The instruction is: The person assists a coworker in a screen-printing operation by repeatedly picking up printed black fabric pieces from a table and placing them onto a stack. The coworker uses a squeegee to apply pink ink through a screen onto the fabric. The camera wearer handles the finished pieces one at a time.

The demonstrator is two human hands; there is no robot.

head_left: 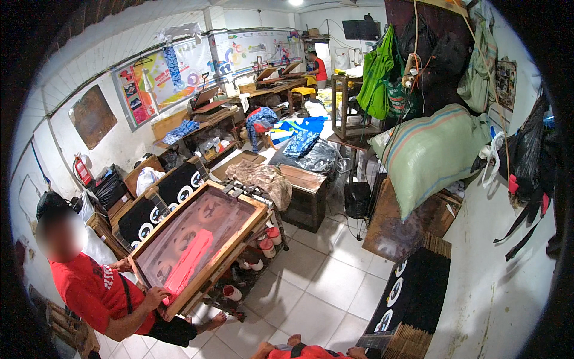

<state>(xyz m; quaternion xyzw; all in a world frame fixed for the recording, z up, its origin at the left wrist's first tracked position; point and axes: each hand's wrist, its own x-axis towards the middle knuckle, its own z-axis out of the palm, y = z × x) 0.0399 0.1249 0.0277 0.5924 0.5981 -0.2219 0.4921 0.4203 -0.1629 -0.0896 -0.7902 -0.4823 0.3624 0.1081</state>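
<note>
At the lower edge a bit of skin [263,349] shows beside my red clothing [311,352]; I cannot make out whether it is my left hand. My right hand [357,352] is cut off by the lower edge, close to a stack of brown-edged boards [409,342]; its fingers are too small to read. Black sheets with white round prints [409,293] lie beside that stack. To the left, a co-worker in a red shirt [98,281] holds a wooden-framed printing screen [260,212] with both hands. Bright red ink [190,257] spreads over its mesh.
Red-stained containers [232,292] stand under the screen's table. A large pale green sack [433,152] bulges at the right above a leaning brown board [394,224]. Benches with cloth [179,131] run along the far wall, where another person [319,69] stands. Tiled floor [305,269] lies between.
</note>
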